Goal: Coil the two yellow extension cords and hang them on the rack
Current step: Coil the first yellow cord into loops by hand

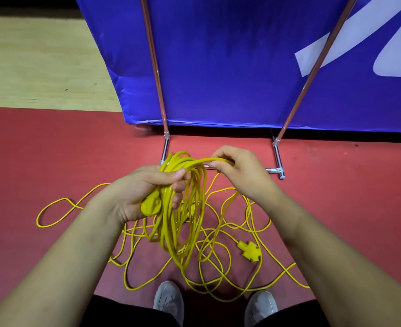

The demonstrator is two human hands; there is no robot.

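1. A person's left hand [147, 192] closes its fingers around a gathered coil [185, 227] of yellow extension cord, with a yellow plug [150, 207] pressed into the palm.
2. The right hand [238, 171], at two o'clock from the left, pinches a strand [201, 160] that runs over the coil's top.
3. The coil's loops hang toward six o'clock, above loose cord [218, 267] tangled on the red floor [41, 149]. Which loop belongs to which cord cannot be told.
4. A yellow socket block [249, 252] lies at four o'clock from the coil.
5. At twelve o'clock stands the chrome base of the rack [278, 159], before a blue banner [230, 67]. Grey shoes [168, 300] show at six.
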